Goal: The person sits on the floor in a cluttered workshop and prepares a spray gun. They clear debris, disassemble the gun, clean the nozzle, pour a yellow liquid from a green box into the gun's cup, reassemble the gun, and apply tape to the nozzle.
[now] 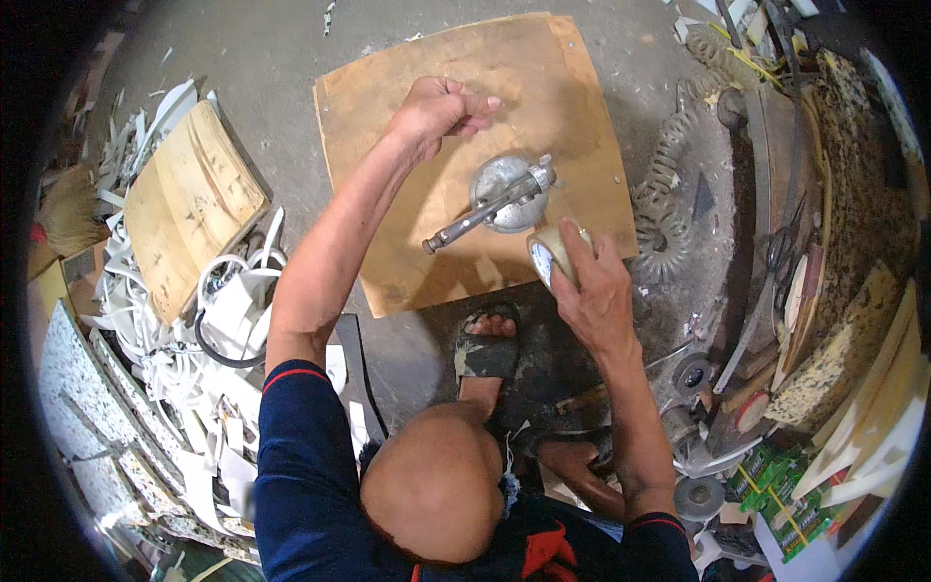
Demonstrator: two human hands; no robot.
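My right hand [596, 294] grips a roll of tape [554, 254] at the near right corner of a brown flat sheet [427, 272]. My left hand [449, 113] is raised over the far half of the sheet, its fingers closed in a pinch. Whatever may be between them is too small to make out; no stretch of tape shows clearly between the hands. Between my two hands a round grey metal piece [502, 216] lies on the sheet, with a rod-like metal handle [475, 221] across it pointing to the near left. Neither hand touches this metal tool.
White plastic strips [233, 310] pile up at the left, beside a light wooden board [189, 209]. A coiled hose [664, 199] lies right of the sheet. Farther right stand stone-patterned offcuts [853, 339]. My sandalled foot [488, 341] rests just before the sheet's near edge.
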